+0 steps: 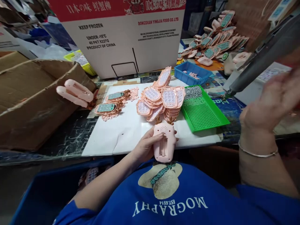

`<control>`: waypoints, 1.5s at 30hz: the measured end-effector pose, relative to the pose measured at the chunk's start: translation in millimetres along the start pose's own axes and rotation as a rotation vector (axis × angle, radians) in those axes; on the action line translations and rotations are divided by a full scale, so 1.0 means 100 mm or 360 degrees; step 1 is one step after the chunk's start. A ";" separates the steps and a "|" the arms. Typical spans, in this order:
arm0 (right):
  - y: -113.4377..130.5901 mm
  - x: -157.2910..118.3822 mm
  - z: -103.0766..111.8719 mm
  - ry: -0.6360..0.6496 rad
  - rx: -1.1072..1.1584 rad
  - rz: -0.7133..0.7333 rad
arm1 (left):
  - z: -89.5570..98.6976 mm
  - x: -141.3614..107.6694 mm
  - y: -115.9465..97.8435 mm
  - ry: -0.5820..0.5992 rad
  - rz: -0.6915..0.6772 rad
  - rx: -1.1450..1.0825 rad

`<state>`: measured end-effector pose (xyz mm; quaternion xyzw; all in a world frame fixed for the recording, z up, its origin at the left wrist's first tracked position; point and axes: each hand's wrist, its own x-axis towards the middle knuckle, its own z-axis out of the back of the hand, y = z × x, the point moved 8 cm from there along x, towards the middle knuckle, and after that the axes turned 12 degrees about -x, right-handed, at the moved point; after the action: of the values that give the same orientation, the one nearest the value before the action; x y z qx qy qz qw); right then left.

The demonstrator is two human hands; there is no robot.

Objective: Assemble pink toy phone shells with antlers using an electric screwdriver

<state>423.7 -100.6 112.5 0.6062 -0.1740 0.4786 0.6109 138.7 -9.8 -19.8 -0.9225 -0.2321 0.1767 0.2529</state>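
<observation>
My left hand (146, 142) is wrapped round a pale pink toy phone (167, 150) with small brown antlers. Its back faces up, with a bare battery slot and screw holes showing. At the far right my right hand (264, 103) is raised, blurred, its fingers partly out of frame; whether they grip anything cannot be told. Close by, a dark powered screwdriver (264, 53) slants down to the left. Just beyond the toy phone lies a pile of pink keypad fronts (152, 97). Further left, shells with green circuit boards (106, 107) rest on white board (100, 143).
A green perforated tray (211, 117) holds many small screws (193, 92). Behind it stands a blue bin (187, 76) with small pink parts. Pink casings (76, 93) lie by a cardboard box (28, 109). A large white carton (122, 50) blocks the back; assembled parts (213, 43) are heaped at back right.
</observation>
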 end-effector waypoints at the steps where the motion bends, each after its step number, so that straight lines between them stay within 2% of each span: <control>1: -0.04 0.10 0.05 -0.0103 0.0039 0.0061 | -0.03 0.05 0.06 0.0032 0.0067 -0.0023; 2: -0.08 0.18 0.06 -0.0142 0.0111 0.0081 | -0.06 0.10 0.12 0.0058 0.0122 -0.0040; 3: -0.11 0.25 0.02 -0.0086 0.0198 0.0066 | -0.08 0.15 0.16 0.0072 0.0161 -0.0047; 6: -0.15 0.33 -0.27 0.0406 0.0500 -0.0120 | -0.14 0.30 0.27 0.0089 0.0236 -0.0040; 8: -0.11 0.36 -0.43 0.0647 0.0634 -0.0193 | -0.18 0.39 0.33 0.0097 0.0276 -0.0036; 11: -0.11 0.39 -0.68 0.0889 0.0716 -0.0286 | -0.19 0.49 0.38 0.0030 0.0230 0.0005; 13: -0.16 0.41 -0.87 0.0958 0.0761 -0.0348 | -0.16 0.53 0.38 -0.0047 0.0150 0.0072; 15: -0.23 0.43 -1.01 0.0884 0.0783 -0.0355 | -0.13 0.54 0.38 -0.0108 0.0101 0.0125; 18: -0.33 0.39 -1.17 0.0733 0.0619 -0.0329 | -0.09 0.54 0.38 -0.0169 0.0087 0.0152; 22: -0.39 0.29 -1.28 0.0674 0.0470 -0.0298 | -0.09 0.54 0.38 -0.0189 0.0103 0.0114; 28: -0.50 0.26 -1.29 0.0604 0.0393 -0.0279 | -0.08 0.54 0.39 -0.0196 0.0121 0.0094; 35: -0.54 0.22 -1.27 0.0620 0.0207 -0.0374 | -0.07 0.54 0.37 -0.0237 0.0098 0.0100; 45: -0.54 0.19 -1.30 0.0647 0.0215 -0.0243 | -0.07 0.54 0.38 -0.0229 0.0097 0.0113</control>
<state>427.8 34.6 70.1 0.5482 0.0316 0.5539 0.6258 199.4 -13.6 -45.7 -0.9045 -0.2152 0.2582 0.2626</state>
